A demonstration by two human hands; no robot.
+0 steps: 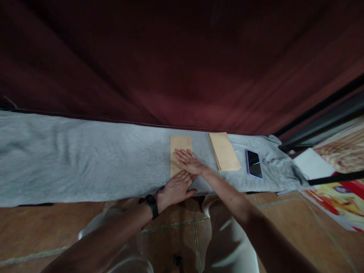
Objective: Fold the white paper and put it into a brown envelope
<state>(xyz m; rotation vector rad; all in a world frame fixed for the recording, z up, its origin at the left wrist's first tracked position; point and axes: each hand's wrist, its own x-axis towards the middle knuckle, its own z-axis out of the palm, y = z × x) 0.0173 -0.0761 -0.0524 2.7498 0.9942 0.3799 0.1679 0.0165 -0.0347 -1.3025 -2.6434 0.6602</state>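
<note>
A tan paper envelope point(181, 141) lies flat on the grey cloth point(113, 159) in front of me. My right hand point(189, 161) rests on it, palm down with fingers stretched out, covering its middle. Just nearer to me, my left hand point(176, 188) lies flat at the envelope's lower end, its fingertips meeting the right hand; a black band is on that wrist. Neither hand grips anything. To the right sits a stack of similar tan envelopes point(225, 151), slightly fanned at its left edge.
A phone point(254, 163) with a purple edge lies right of the stack. Behind the cloth hangs a dark red curtain point(182, 91). At the far right are a white sheet point(314, 163), a dark frame and a colourful printed package point(341, 201). Tiled floor point(170, 242) shows below.
</note>
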